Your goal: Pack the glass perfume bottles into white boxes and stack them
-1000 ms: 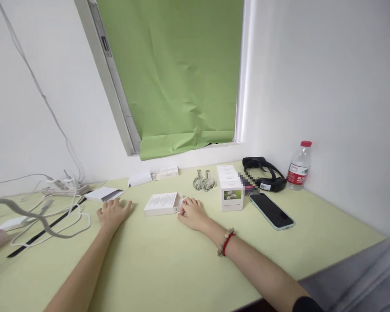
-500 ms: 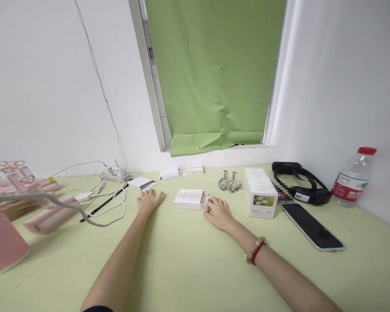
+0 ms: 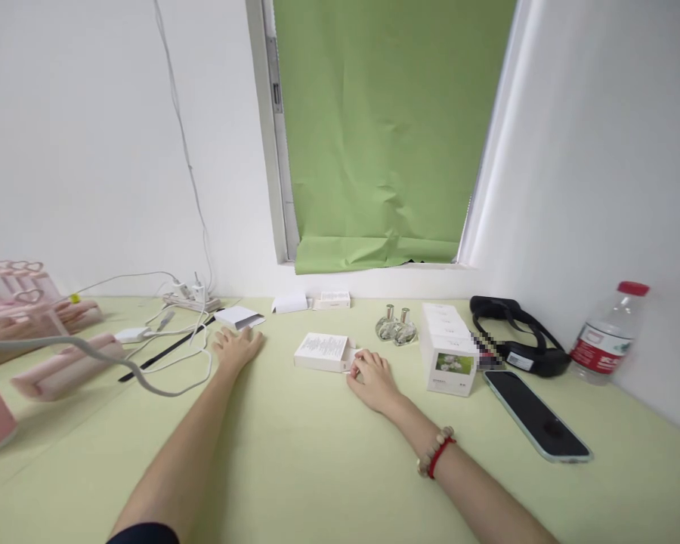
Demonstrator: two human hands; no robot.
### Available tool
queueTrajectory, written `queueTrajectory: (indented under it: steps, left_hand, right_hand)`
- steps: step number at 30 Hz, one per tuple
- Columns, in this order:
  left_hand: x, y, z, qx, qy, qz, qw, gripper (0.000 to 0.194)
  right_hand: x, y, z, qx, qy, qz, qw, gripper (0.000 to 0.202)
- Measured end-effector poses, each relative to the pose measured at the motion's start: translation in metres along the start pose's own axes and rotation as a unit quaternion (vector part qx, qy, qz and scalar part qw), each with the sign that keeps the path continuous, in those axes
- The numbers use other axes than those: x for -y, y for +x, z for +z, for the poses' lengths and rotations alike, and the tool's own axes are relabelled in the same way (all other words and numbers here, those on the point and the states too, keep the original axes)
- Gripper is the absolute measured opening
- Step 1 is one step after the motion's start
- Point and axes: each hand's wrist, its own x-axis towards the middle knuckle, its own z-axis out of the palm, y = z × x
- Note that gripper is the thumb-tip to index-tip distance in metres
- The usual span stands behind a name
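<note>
My left hand [image 3: 238,349] lies low over the table with its fingers spread, just in front of an open white carton [image 3: 238,316]. Whether the fingertips touch that carton, I cannot tell. Near the middle, a flat white box [image 3: 321,351] with printed text lies with its right end open and a flap out. Curled fingers of my right hand [image 3: 374,381] are at this flap and seem to pinch it; the fingertips are partly hidden. Behind that hand stand two small glass perfume bottles [image 3: 396,329] with silver caps. A row of white boxes [image 3: 447,347] stands to their right.
More white cartons [image 3: 311,301] lie by the wall. At right are a phone [image 3: 538,415], a black headset [image 3: 536,349] and a water bottle [image 3: 606,340]. Cables [image 3: 190,351], a power strip [image 3: 191,301] and pink items [image 3: 68,366] occupy the left.
My left hand has shifted left, closer to the open carton. The right hand stays by the flat box's flap. The camera view has turned slightly.
</note>
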Motion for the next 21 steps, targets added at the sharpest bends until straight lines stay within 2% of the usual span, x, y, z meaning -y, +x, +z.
queueTrajectory:
  steps: [6, 8, 13, 17, 21]
  left_hand:
    - [0.008, 0.012, -0.006, -0.01, -0.012, 0.038, 0.999, 0.054]
    - [0.01, 0.015, -0.005, -0.038, -0.022, 0.06, 0.997, 0.054]
    - [0.01, 0.016, 0.001, -0.131, -0.095, 0.189, 0.969, 0.06]
    - [0.007, 0.006, -0.001, -0.217, -0.148, 0.276, 0.925, 0.066]
    - [-0.001, -0.019, -0.007, -0.237, -0.176, 0.274, 0.915, 0.069]
  right_hand:
    - [-0.003, 0.004, 0.002, -0.007, 0.023, -0.002, 1.0, 0.007]
    - [-0.005, 0.007, 0.003, -0.016, 0.03, 0.0, 0.999, 0.007]
    - [-0.007, 0.014, 0.004, -0.032, 0.045, 0.003, 0.998, 0.003]
    - [-0.008, 0.016, 0.004, -0.031, 0.064, 0.01, 0.997, 0.005]
    - [-0.008, 0.016, 0.003, -0.03, 0.072, 0.031, 0.996, 0.01]
